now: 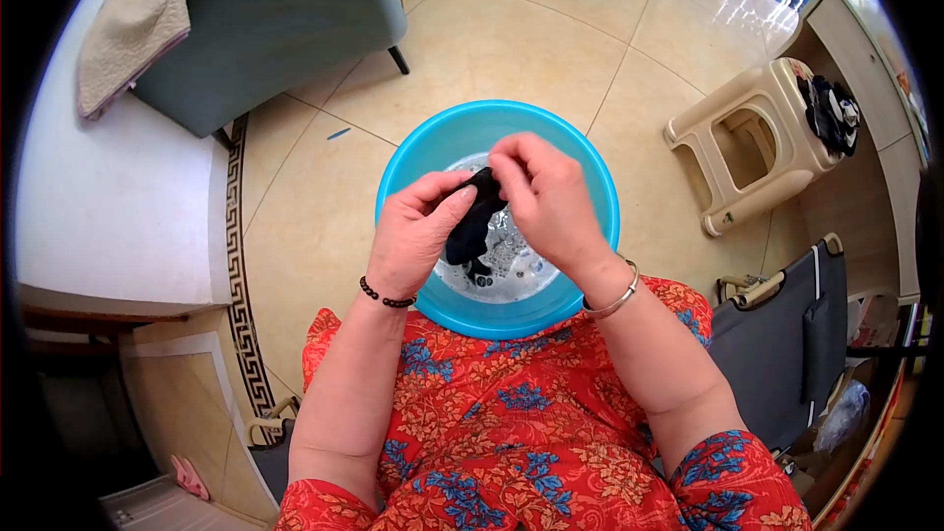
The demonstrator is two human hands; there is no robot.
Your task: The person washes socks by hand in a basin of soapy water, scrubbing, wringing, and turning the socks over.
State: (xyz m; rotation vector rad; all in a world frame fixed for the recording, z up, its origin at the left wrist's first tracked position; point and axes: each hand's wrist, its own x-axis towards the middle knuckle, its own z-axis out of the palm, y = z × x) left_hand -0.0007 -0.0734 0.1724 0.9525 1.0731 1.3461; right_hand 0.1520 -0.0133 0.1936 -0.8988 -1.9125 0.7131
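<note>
Red cloth of the person's dress (531,423), printed with blue and orange leaves, lies nearest, and it meets the near edge of a round blue basin (511,326). Left hand (423,226), with a dark bead bracelet (389,297) at its wrist, grips a black cloth (472,228) between thumb and fingers. Right hand (546,199), under a metal bangle (619,297), pinches the upper end of the same cloth; its fingertips are partly hidden, so the exact hold is perhaps different. Black cloth hangs limp and wrinkled above the basin, its lower end at the foamy water (506,285). Both hands cover some of this water, and the right forearm crosses the rim, which is smooth.

To the right stands a folding chair (777,344) of dark fabric. Farther is a cream stool (742,152), of hard plastic, bearing crumpled dark clothes (829,113). Ahead, on glossy beige tiles (511,39), stands a grey-green armchair (285,29), with a quilted beige cover (138,34) beside it.
</note>
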